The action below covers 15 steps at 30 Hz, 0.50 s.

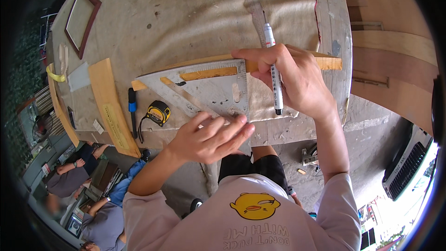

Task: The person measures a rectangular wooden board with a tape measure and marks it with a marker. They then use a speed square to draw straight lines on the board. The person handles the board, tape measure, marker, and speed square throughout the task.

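Note:
A triangular set square point(209, 92) with cut-out slots lies across a narrow wooden strip point(327, 62) on the cloth-covered table. My left hand point(209, 137) is at the square's near corner, fingers stretched apart and fingertips resting on it. Closed around a white marker pen point(277, 90), my right hand point(299, 76) hovers over the strip to the right of the square. The pen's thin tip points away from me, and its black end faces me. My right index finger reaches left to the square's far right corner, by the strip.
Left of the square lie a tape measure point(158, 113), a black tool with a blue band point(132, 107) and a wooden board point(111, 107). A picture frame point(82, 22) lies far left. Two people point(100, 218) are at lower left. Wooden panels point(395, 51) stand right of the table.

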Tool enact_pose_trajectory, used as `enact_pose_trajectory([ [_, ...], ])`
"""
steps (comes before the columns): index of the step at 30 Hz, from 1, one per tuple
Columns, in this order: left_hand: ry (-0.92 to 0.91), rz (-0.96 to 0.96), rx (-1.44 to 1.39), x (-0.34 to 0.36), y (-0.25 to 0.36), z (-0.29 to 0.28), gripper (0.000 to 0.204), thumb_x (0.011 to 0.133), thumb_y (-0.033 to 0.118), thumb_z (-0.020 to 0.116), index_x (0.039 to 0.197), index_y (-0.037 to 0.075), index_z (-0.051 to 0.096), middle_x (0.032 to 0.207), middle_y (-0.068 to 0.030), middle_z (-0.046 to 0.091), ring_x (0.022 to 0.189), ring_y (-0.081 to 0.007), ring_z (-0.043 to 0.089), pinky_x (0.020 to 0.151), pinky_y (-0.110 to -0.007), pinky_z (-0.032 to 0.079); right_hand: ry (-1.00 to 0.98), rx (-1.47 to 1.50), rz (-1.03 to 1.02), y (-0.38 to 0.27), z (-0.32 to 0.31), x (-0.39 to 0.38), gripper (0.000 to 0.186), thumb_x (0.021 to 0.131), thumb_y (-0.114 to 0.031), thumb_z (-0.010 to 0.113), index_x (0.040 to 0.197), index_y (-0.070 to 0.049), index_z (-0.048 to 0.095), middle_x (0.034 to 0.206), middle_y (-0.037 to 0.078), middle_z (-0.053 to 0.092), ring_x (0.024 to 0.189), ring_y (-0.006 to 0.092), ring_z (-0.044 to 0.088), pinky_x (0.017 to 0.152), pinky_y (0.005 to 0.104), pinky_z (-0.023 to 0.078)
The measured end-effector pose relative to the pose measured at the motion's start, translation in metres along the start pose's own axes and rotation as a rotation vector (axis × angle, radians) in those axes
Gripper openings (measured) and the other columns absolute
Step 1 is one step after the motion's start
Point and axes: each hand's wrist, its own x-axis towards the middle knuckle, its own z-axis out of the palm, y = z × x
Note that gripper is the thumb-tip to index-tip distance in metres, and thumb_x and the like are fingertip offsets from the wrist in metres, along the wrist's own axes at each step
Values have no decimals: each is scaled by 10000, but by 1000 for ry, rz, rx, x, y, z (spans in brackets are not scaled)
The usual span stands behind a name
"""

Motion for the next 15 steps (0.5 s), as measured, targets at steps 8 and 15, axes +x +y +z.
enact_pose_trajectory([
  [8, -64, -367, -137, 70, -71, -18, 315, 826, 242, 754, 1070, 51, 700, 1080, -67, 669, 909, -246, 652, 779, -372, 526, 64, 19, -30, 10, 6, 2, 459, 690, 62, 603, 1119, -102, 596, 730, -13, 588, 670, 234, 645, 555, 371, 494],
  [15, 84, -189, 27, 57, -76, 5, 350, 756, 134, 778, 1065, 1, 682, 958, -73, 638, 761, -215, 655, 628, -326, 546, 133, 76, -6, 12, 10, 3, 410, 742, 13, 644, 1136, -75, 575, 707, -17, 561, 627, 198, 626, 549, 335, 496],
])
